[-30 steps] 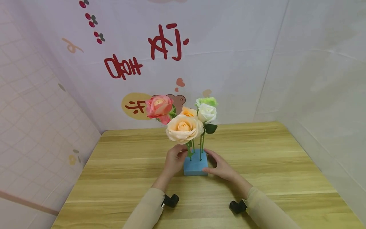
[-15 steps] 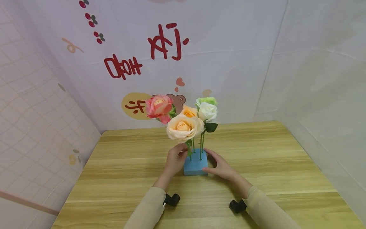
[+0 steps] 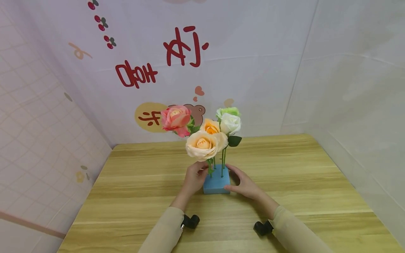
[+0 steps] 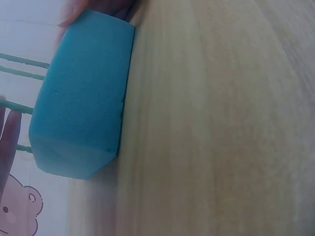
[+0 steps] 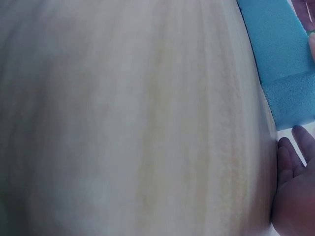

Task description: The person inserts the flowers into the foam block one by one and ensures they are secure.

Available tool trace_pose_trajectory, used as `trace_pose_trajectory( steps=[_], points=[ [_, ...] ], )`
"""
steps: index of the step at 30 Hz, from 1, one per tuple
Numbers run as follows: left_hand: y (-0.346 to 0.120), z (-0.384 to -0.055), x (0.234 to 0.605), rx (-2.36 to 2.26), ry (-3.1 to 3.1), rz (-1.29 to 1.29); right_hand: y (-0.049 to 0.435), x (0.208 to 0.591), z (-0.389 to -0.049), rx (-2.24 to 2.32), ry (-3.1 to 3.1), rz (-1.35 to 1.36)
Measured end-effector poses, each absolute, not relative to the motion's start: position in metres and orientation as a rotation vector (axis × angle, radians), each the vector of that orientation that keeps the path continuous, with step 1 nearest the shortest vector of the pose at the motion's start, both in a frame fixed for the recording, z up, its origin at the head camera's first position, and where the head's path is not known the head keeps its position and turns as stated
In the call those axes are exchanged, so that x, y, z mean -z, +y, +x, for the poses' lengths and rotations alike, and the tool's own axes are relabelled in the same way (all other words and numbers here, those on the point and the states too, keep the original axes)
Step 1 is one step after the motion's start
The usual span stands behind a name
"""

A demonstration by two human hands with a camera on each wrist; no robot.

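A light blue foam block (image 3: pixel 216 185) stands on the wooden table with several artificial roses upright in it. My left hand (image 3: pixel 193 177), at the block's left side, pinches the green stem of the peach rose (image 3: pixel 202 144) low down, just above the block. In the left wrist view its fingers (image 4: pixel 9 140) meet that stem. My right hand (image 3: pixel 245 185) holds the block's right side, thumb at the front corner and fingers toward the back corner. Behind the peach bloom are a pink rose (image 3: pixel 175 119), an orange rose (image 3: pixel 211 127) and a white rose (image 3: pixel 230 123).
The wooden table (image 3: pixel 126 196) extends around the block on all sides. A printed white cloth (image 3: pixel 253 70) hangs behind it, with more cloth along both sides. A green bloom (image 3: pixel 229 111) shows behind the white rose. Black wrist cameras hang from both sleeves.
The peach rose has dipped slightly and shifted a little right, showing more of the orange rose behind it. The left hand moved slightly with the stem; the right hand and block stayed put.
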State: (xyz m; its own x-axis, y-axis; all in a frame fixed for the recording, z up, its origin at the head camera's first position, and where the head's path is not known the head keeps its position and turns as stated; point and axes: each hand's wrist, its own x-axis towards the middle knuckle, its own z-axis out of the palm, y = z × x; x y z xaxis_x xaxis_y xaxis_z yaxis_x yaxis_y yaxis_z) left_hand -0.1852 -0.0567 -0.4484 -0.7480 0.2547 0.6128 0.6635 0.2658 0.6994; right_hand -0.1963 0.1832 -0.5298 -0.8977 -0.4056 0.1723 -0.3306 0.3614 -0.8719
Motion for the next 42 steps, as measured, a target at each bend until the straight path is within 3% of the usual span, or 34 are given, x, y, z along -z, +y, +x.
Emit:
trace_pose_trajectory(
  steps=[42],
  points=[
    [-0.0570, -0.1865, 0.4580, 1.568, -2.204, -0.792, 0.1829, 0.5256, -0.1949, 1.599, 2.522, -0.706]
  ],
)
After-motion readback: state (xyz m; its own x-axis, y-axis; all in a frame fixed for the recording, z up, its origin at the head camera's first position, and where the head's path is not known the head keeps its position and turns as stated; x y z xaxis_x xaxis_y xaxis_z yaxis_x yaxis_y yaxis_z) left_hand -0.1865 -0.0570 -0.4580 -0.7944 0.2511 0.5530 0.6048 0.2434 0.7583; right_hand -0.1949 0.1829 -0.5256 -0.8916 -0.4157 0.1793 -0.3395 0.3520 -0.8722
